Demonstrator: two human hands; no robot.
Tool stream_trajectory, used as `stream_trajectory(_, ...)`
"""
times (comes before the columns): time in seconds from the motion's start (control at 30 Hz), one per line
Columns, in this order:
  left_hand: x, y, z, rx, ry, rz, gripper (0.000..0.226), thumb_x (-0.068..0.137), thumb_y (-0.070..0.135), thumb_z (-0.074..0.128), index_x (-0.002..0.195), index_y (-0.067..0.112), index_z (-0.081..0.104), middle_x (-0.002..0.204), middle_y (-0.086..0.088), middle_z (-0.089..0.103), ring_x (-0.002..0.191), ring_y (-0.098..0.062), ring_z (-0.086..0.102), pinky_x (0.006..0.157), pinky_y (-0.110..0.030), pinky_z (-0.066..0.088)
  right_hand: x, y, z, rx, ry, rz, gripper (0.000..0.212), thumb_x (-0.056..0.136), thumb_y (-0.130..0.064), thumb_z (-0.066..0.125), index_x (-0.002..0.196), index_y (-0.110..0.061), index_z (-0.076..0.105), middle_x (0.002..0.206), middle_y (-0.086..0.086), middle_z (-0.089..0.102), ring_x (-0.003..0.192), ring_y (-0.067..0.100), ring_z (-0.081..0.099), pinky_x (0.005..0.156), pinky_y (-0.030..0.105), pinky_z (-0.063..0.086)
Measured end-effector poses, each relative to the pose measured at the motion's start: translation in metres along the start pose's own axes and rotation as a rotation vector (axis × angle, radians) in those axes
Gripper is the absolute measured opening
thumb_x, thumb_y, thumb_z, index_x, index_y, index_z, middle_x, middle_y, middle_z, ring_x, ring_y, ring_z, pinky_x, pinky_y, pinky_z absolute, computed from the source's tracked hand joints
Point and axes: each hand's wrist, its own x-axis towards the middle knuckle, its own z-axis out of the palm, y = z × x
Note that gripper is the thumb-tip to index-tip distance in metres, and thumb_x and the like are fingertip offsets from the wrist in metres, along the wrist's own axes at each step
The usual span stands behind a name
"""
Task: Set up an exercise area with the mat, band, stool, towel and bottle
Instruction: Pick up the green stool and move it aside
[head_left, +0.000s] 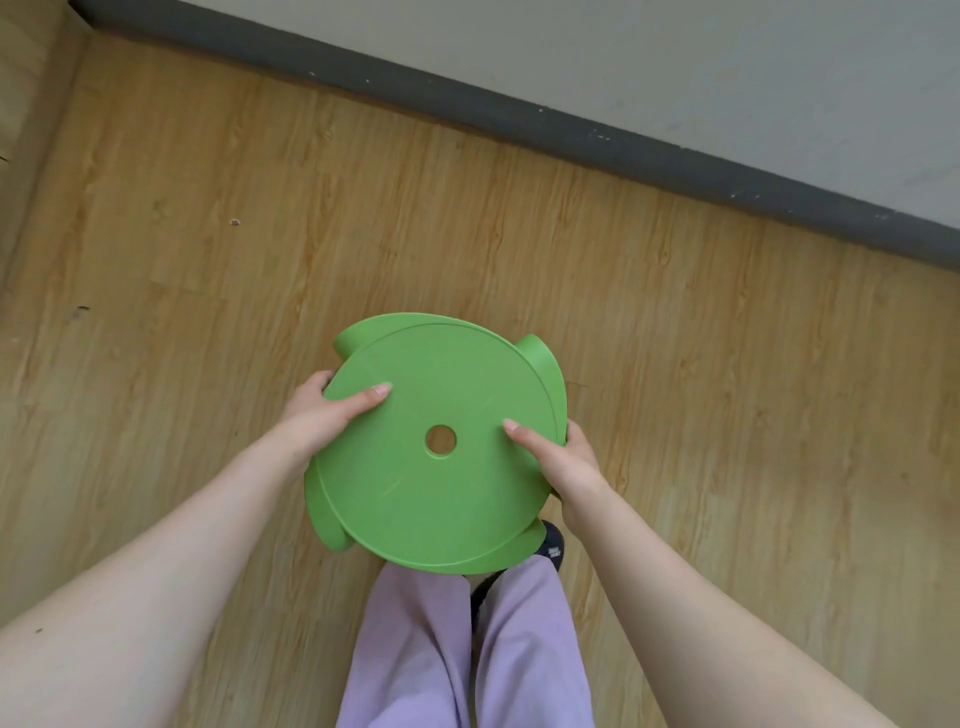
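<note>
I see the green stool (415, 493) in the middle of my view, seat up, held at its rim on both sides; the left grip (322, 410) curls round the left edge with its thumb laid flat on the seat; the right grip (558, 460) clasps the right edge the same way, thumb on top, fingers hidden under the rim; a round hole (440, 440) sits in the seat between the two thumbs. Whether the stool's legs touch the wooden floor (675, 415) I cannot tell from above. Just below it are lilac trousers (415, 649) and a black shoe (553, 545), partly covered by the seat; beyond, a dark skirting board (519, 119) runs along the pale wall (675, 62); a small speck (235, 222) lies on the floor well to the left.
</note>
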Motion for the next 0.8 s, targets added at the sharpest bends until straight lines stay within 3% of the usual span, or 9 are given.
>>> stream_trajectory(0.2, -0.053, 0.026, 0.009, -0.054, 0.028, 0.092, 0.097, 0.059, 0.055, 0.079, 0.139, 0.019, 0.038, 0.133, -0.007, 0.054, 0.106, -0.028, 0.06, 0.092, -0.048, 0.05, -0.042, -0.019, -0.029, 0.078, 0.077, -0.098, 0.072, 0.069, -0.037, 0.084, 0.131, -0.021, 0.051, 0.117, -0.003, 0.064, 0.099, 0.015, 0.063, 0.08, 0.03, 0.049)
stream_trajectory(0.27, -0.077, 0.041, 0.014, -0.078, 0.024, 0.128, 0.099, 0.056, 0.057, 0.079, 0.139, 0.02, 0.038, 0.133, -0.006, 0.054, 0.106, -0.027, 0.059, 0.09, -0.044, 0.05, -0.06, -0.026, -0.044, 0.107, 0.115, -0.132, 0.069, 0.068, -0.039, 0.084, 0.127, -0.022, 0.053, 0.11, -0.006, 0.065, 0.094, 0.012, 0.063, 0.077, 0.03, 0.051)
stream_trajectory(0.37, -0.111, 0.065, 0.02, -0.093, 0.019, 0.19, 0.103, 0.05, 0.061, 0.078, 0.137, 0.021, 0.039, 0.132, -0.005, 0.054, 0.104, -0.025, 0.06, 0.083, -0.037, 0.05, -0.089, -0.037, -0.068, 0.15, 0.159, -0.17, 0.068, 0.066, -0.041, 0.085, 0.125, -0.023, 0.056, 0.112, -0.003, 0.067, 0.098, 0.017, 0.065, 0.089, 0.039, 0.053)
stream_trajectory(0.47, -0.149, 0.089, 0.027, -0.094, 0.003, 0.248, 0.11, 0.044, 0.065, 0.076, 0.138, 0.021, 0.039, 0.13, -0.005, 0.055, 0.1, -0.023, 0.06, 0.079, -0.035, 0.05, -0.125, -0.048, -0.094, 0.205, 0.197, -0.227, 0.067, 0.065, -0.042, 0.085, 0.123, -0.024, 0.057, 0.112, -0.003, 0.068, 0.097, 0.018, 0.066, 0.087, 0.038, 0.054)
stream_trajectory(0.8, -0.278, 0.161, 0.093, 0.035, -0.106, 0.475, 0.111, 0.04, 0.07, 0.074, 0.134, 0.019, 0.044, 0.122, -0.005, 0.059, 0.095, -0.022, 0.062, 0.076, -0.033, 0.05, -0.238, -0.033, -0.206, 0.539, 0.38, -0.345, 0.059, 0.065, -0.036, 0.086, 0.117, -0.023, 0.061, 0.107, 0.0, 0.07, 0.095, 0.021, 0.069, 0.09, 0.044, 0.055)
